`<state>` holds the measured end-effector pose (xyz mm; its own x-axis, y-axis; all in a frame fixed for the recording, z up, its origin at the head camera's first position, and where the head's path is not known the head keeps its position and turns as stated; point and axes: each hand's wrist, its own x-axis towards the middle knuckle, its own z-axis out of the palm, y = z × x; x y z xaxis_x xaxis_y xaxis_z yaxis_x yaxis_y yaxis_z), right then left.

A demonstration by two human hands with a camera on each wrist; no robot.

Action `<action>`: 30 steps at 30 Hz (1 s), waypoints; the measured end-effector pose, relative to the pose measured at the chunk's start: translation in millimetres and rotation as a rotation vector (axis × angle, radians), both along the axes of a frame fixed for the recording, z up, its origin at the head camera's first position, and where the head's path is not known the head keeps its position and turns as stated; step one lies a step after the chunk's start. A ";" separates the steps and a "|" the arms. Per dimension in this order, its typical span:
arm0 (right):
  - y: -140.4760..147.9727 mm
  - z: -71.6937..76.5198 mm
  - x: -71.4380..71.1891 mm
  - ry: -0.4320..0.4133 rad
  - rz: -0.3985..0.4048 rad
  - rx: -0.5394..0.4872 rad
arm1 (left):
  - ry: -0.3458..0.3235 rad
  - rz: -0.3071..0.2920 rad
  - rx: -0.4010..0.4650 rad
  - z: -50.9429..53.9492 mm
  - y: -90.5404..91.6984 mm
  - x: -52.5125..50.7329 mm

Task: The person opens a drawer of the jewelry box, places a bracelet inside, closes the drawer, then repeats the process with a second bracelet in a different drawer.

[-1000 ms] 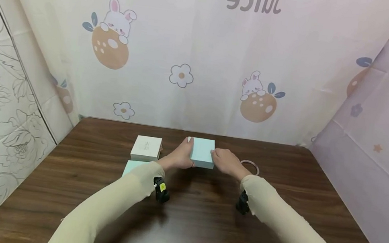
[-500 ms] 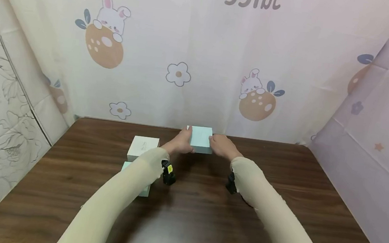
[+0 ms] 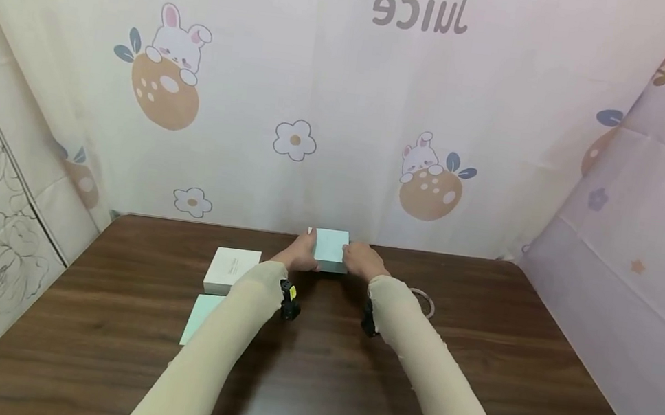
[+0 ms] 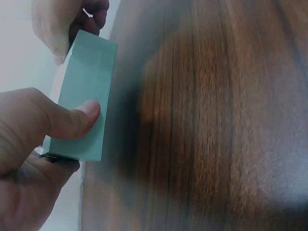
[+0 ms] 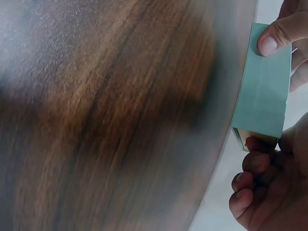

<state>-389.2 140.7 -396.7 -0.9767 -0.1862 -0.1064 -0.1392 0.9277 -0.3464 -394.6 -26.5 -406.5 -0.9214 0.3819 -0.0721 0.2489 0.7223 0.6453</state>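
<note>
Near the table's back edge, both hands hold a light teal box [image 3: 331, 246]. The left hand [image 3: 299, 253] grips its left end; in the left wrist view the thumb of that hand [image 4: 43, 125] lies across the teal side of the box [image 4: 86, 82]. At the right end is the right hand [image 3: 363, 261]. In the right wrist view the fingers of this hand [image 5: 274, 183] are curled at the box's end [image 5: 262, 91], one fingertip at an opening that shows a tan inside. The box's underside is hidden.
On the table [image 3: 312, 371], left of the hands, lies a white box [image 3: 231, 268] with small print, and in front of it a teal piece [image 3: 201, 316] partly behind the left sleeve. A pale ring [image 3: 428, 304] lies by the right sleeve. A patterned curtain [image 3: 358, 100] hangs behind.
Both hands have carried the teal box away from the body and slightly left, to the table's back edge. The head view has also shifted a little.
</note>
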 end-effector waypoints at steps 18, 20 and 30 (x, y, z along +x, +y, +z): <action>-5.3 -17.3 -5.7 -0.035 -0.033 0.073 | -0.026 0.017 -0.020 -18.7 1.0 -9.9; -5.7 -18.7 -5.1 -0.036 -0.034 0.073 | -0.031 0.020 -0.017 -21.0 2.0 -10.7; -4.8 -20.8 -1.5 -0.040 -0.026 0.043 | -0.088 0.046 0.007 -21.8 6.3 -8.5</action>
